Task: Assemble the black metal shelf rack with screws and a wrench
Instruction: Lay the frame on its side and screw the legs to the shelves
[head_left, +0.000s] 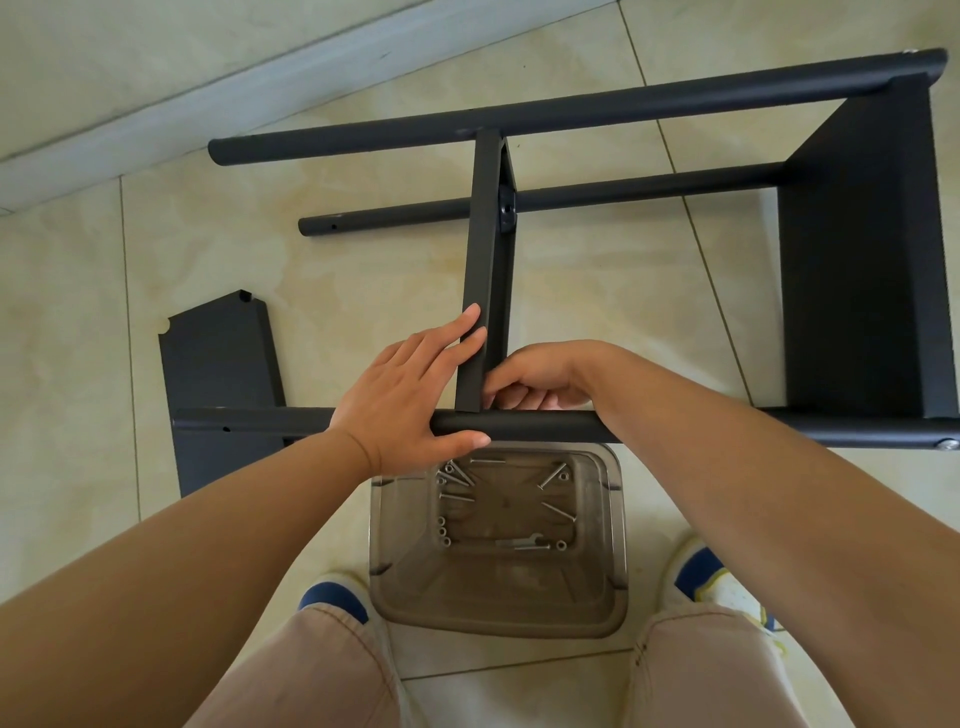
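The half-built rack (623, 218) lies on its side across the floor, centre to three o'clock. The left hand (410, 395) presses straight fingers on the middle shelf (485, 270), thumb under the near pole (519, 423); the right hand (540, 379) curls behind, contents hidden. Stiff, smooth steel, probably lightish; best held by the poles.

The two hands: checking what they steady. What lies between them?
In the head view, the upright black shelf panel stands between the left hand and the right hand.
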